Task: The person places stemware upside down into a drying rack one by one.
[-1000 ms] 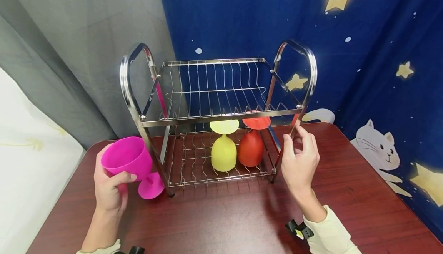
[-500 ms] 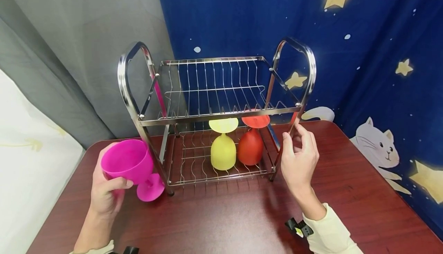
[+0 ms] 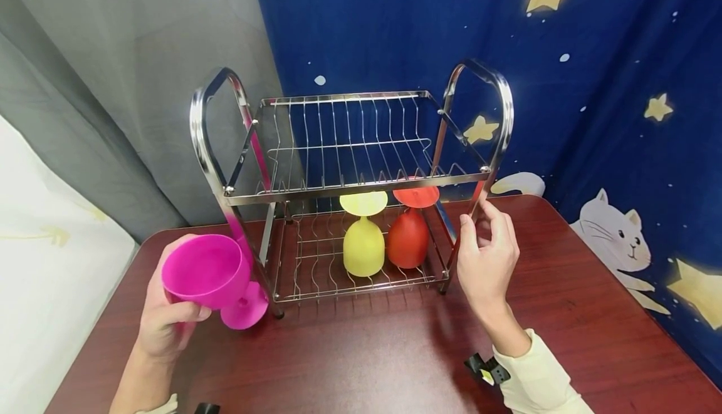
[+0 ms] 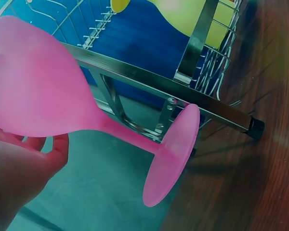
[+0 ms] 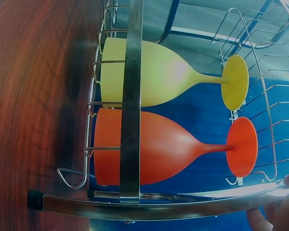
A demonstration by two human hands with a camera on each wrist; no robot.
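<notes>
My left hand (image 3: 163, 314) grips a magenta plastic goblet (image 3: 205, 270) by its bowl, thumb in front. The goblet tilts, its mouth facing up and toward me and its foot (image 4: 171, 156) beside the rack's left front leg. At the right, my right hand (image 3: 489, 263) holds the front post of a two-tier chrome dish rack (image 3: 361, 190) between thumb and fingers. A yellow goblet (image 3: 363, 248) and a red goblet (image 3: 407, 238) stand upside down, side by side, on the lower tier. Both show in the right wrist view, bowls behind the rack's flat bar.
The rack stands on a dark red-brown wooden table (image 3: 361, 357). Its upper wire tier (image 3: 350, 144) overhangs the goblets' feet. Behind hang a grey curtain (image 3: 146, 88) and a blue curtain (image 3: 383, 32) with stars and a cat.
My left hand has moved slightly down and left with the magenta goblet, whose mouth has tipped a little more into view. The right hand stays on the post.
</notes>
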